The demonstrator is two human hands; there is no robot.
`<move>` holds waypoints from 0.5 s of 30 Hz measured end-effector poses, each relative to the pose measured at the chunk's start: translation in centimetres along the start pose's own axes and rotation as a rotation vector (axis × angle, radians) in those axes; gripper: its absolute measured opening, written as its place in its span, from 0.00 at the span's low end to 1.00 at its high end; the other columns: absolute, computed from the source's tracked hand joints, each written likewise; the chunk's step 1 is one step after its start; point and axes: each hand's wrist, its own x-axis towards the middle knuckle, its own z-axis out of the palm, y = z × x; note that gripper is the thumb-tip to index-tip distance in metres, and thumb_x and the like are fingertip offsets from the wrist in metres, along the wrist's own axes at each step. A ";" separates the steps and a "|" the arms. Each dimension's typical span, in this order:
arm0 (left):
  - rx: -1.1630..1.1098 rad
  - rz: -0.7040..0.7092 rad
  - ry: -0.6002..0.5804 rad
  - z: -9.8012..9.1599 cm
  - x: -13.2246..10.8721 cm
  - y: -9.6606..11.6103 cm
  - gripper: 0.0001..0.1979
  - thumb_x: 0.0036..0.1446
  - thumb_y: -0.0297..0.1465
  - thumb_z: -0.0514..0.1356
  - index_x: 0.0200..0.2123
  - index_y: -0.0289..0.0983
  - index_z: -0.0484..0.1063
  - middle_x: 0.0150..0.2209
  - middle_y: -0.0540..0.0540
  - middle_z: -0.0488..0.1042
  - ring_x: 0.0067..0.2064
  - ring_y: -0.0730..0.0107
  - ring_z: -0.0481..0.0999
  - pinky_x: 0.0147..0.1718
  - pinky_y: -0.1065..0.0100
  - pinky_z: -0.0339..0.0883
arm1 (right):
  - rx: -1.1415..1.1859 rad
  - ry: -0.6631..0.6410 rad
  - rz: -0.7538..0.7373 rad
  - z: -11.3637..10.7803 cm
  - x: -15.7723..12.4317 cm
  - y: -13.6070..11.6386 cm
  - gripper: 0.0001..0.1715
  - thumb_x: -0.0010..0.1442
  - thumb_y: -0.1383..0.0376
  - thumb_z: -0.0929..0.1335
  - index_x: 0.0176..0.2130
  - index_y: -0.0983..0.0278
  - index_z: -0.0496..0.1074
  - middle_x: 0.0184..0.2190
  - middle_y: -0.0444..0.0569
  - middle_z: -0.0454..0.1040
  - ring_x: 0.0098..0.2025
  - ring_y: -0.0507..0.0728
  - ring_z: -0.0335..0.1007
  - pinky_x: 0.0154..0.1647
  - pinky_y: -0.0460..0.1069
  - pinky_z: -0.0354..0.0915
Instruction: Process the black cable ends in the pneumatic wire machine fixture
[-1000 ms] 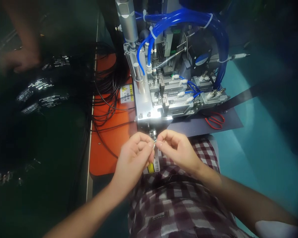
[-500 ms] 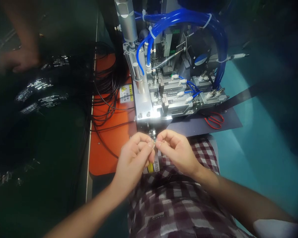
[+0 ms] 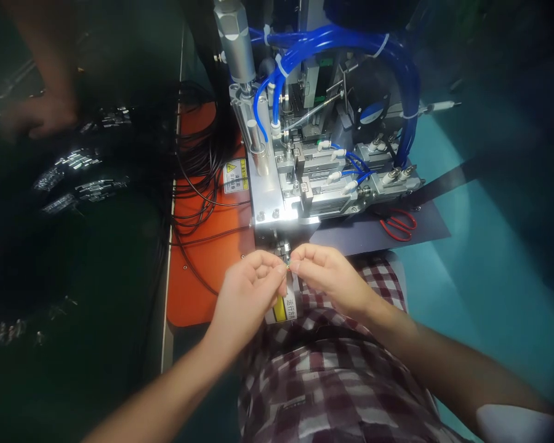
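Thumb and fingers of my left hand [image 3: 253, 286] are pinched together in front of the machine. My right hand [image 3: 327, 274] pinches from the other side, its fingertips almost meeting the left ones. Between the fingertips shows a tiny shiny piece [image 3: 287, 267], too small to name. Just beyond the fingers is a small metal fixture [image 3: 282, 248] at the front of the pneumatic machine [image 3: 270, 203]. Beneath the hands lies a white and yellow label [image 3: 284, 307] on the machine's front part.
Black cables [image 3: 203, 160] lie coiled over an orange plate [image 3: 194, 264]. Red-handled scissors [image 3: 399, 224] rest on the dark sheet at right. Blue air tubes [image 3: 332, 40] arch over the machine. At left, small shiny metal parts [image 3: 80, 160] lie near another person's hand [image 3: 50, 117].
Both hands stay in nearly the same place. The right fingers have closed up slightly near the left fingertips. The view has shifted a little.
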 end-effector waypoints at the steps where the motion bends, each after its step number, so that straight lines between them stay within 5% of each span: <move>1: -0.011 -0.017 -0.014 -0.1 0.1 0.0 0.10 0.56 0.35 0.60 0.29 0.35 0.67 0.19 0.54 0.67 0.18 0.84 0.56 0.16 0.80 0.49 | -0.004 -0.003 0.008 -0.1 0.0 0.0 0.14 0.57 0.57 0.69 0.29 0.65 0.66 0.18 0.36 0.56 0.19 0.46 0.45 0.18 0.44 0.44; 7: -0.058 -0.034 -0.058 -0.6 0.4 0.3 0.09 0.56 0.34 0.60 0.29 0.34 0.67 0.20 0.53 0.68 0.15 0.86 0.53 0.15 0.79 0.46 | -0.345 0.024 -0.194 -0.6 0.1 -0.8 0.12 0.63 0.60 0.64 0.29 0.64 0.65 0.24 0.41 0.64 0.24 0.49 0.55 0.25 0.46 0.54; 11: -0.034 -0.039 -0.077 -0.7 0.4 0.1 0.09 0.56 0.35 0.60 0.29 0.35 0.67 0.19 0.54 0.67 0.16 0.85 0.55 0.15 0.79 0.46 | -0.595 -0.044 -0.312 -0.8 0.1 -1.2 0.10 0.63 0.63 0.63 0.30 0.63 0.64 0.22 0.39 0.61 0.23 0.49 0.54 0.25 0.46 0.52; 15: 0.003 -0.031 -0.130 -0.8 0.4 0.3 0.10 0.57 0.35 0.59 0.29 0.35 0.67 0.19 0.53 0.68 0.17 0.84 0.55 0.15 0.79 0.46 | -0.562 -0.134 -0.365 -1.1 0.4 -1.1 0.08 0.62 0.66 0.63 0.30 0.63 0.64 0.21 0.39 0.58 0.23 0.49 0.52 0.25 0.46 0.51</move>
